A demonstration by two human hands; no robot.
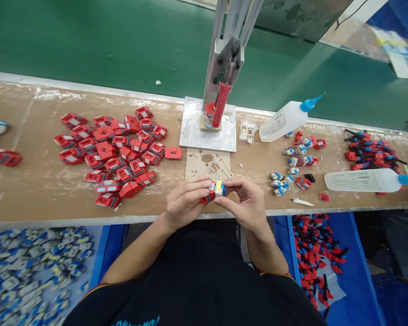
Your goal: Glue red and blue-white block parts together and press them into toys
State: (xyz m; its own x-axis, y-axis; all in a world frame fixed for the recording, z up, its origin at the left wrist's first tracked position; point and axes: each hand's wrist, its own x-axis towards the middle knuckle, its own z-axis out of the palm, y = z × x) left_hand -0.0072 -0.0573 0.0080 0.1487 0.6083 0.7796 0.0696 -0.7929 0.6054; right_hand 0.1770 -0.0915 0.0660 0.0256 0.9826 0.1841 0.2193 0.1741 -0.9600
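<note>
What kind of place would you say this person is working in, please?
Most likely a small-parts assembly bench in a factory: a heap of red plastic parts, a hand press, glue bottles and blue bins of pieces surround both hands.

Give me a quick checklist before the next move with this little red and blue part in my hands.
1. Part held by both hands: ok. The left hand and right hand pinch the small red, blue and yellow part together.
2. Pieces fully seated: cannot tell, fingers hide the joint.
3. Press free: not ok, a red piece sits under its red handle.
4. Glue bottle close by: ok, lying on its side right of the press.
5. Red housings in supply: ok, a pile lies on the left.
</note>
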